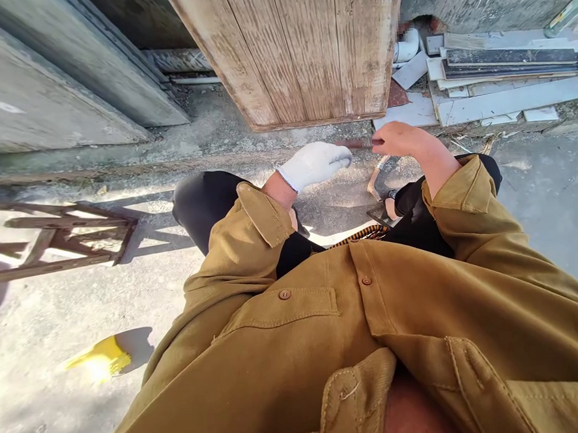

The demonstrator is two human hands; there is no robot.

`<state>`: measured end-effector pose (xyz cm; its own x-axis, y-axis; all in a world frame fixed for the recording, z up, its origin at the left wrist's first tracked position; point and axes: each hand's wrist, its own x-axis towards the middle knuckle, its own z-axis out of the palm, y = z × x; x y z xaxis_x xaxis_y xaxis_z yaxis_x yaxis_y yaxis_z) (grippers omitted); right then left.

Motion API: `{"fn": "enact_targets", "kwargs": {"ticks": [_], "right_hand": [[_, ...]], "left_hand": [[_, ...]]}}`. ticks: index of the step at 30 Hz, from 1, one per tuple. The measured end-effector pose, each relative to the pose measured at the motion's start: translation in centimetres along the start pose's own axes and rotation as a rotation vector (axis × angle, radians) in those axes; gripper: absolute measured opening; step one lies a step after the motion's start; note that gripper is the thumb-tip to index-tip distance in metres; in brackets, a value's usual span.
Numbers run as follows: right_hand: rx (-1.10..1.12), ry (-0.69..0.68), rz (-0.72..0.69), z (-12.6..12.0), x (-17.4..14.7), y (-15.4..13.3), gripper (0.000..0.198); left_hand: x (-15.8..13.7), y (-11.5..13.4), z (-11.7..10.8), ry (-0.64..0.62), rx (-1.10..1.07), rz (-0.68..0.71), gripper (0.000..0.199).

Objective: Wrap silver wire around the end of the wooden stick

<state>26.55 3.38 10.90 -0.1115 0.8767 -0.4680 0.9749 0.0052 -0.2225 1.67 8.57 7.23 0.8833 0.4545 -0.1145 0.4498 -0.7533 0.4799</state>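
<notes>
My left hand (318, 164), in a white knitted glove with its fingers curled closed, is at the left end of a thin brown rod-like tool (359, 144). My bare right hand (398, 138) pinches the right end of the same tool, which lies roughly level between the hands. Part of the rod looks ringed or wrapped. Its exact kind is too small to tell, and the glove hides some of the left end. Below my right hand, near my foot, a bent light-brown piece with a dark end (377, 177) rests on the ground.
A wooden plank panel (303, 52) leans ahead of my hands. Stacked boards and strips (510, 79) lie at right, by a white pipe (407, 44) and a glass bottle (565, 16). At left are a wooden stool-like frame (55, 237) and a yellow item (102, 358).
</notes>
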Motion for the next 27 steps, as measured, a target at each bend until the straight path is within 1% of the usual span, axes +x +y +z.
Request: {"fn": "enact_targets", "kwargs": {"ticks": [2, 3, 4, 5, 7, 8, 9, 10, 11, 13, 14, 16, 17, 19, 22, 25, 27], "right_hand": [[-0.024, -0.300, -0.105, 0.4, -0.5, -0.9, 0.022], [-0.012, -0.410, -0.166, 0.6, -0.8, -1.4, 0.023], [0.008, -0.488, -0.228, 0.8, -1.2, -1.9, 0.024], [0.037, -0.539, -0.288, 0.9, -1.5, -2.3, 0.024], [0.140, -0.583, -0.419, 0.8, -2.4, -2.9, 0.022], [0.214, -0.568, -0.470, 0.7, -3.0, -3.1, 0.018], [0.297, -0.515, -0.493, 0.4, -3.5, -3.1, 0.014], [0.381, -0.428, -0.481, 0.1, -4.0, -3.0, 0.011], [0.463, -0.322, -0.448, -0.2, -4.5, -2.8, 0.012], [0.616, -0.108, -0.361, -0.5, -5.3, -2.3, 0.021], [0.684, -0.024, -0.332, -0.5, -5.5, -2.1, 0.026], [0.782, 0.085, -0.282, -0.2, -5.4, -1.8, 0.029], [0.790, 0.107, -0.244, 0.1, -5.3, -1.7, 0.029], [0.709, 0.110, -0.139, 0.7, -4.7, -1.7, 0.027], [0.411, 0.095, -0.021, 1.4, -3.9, -1.8, 0.028], [0.109, 0.066, 0.000, 1.8, -3.5, -1.6, 0.028], [0.007, -0.031, -0.009, 2.2, -3.3, -1.1, 0.027]], "left_hand": [[-0.2, -0.2, 0.0, 0.019, 0.018, 0.004, 0.032], [-0.3, -0.3, 0.1, 0.031, 0.007, 0.011, 0.031], [-0.4, -0.3, 0.3, 0.044, -0.016, 0.018, 0.030], [-0.6, -0.2, 0.5, 0.056, -0.047, 0.019, 0.030], [-1.2, 0.1, 1.1, 0.083, -0.132, 0.000, 0.030], [-1.6, 0.4, 1.4, 0.098, -0.184, -0.018, 0.030], [-2.1, 0.7, 1.7, 0.114, -0.241, -0.039, 0.030], [-2.5, 1.0, 1.9, 0.127, -0.300, -0.064, 0.030], [-3.0, 1.4, 2.2, 0.136, -0.356, -0.089, 0.031], [-3.9, 2.1, 2.7, 0.150, -0.434, -0.135, 0.032], [-4.2, 2.5, 2.9, 0.155, -0.449, -0.146, 0.033], [-4.4, 3.1, 3.3, 0.151, -0.417, -0.127, 0.034], [-4.4, 3.4, 3.5, 0.143, -0.367, -0.104, 0.034], [-4.2, 3.8, 3.8, 0.106, -0.211, -0.058, 0.035], [-3.8, 4.2, 4.1, 0.006, 0.048, -0.050, 0.038], [-3.5, 4.5, 4.0, -0.073, 0.192, -0.098, 0.042], [-3.3, 4.8, 3.9, -0.088, 0.232, -0.130, 0.043]]}}
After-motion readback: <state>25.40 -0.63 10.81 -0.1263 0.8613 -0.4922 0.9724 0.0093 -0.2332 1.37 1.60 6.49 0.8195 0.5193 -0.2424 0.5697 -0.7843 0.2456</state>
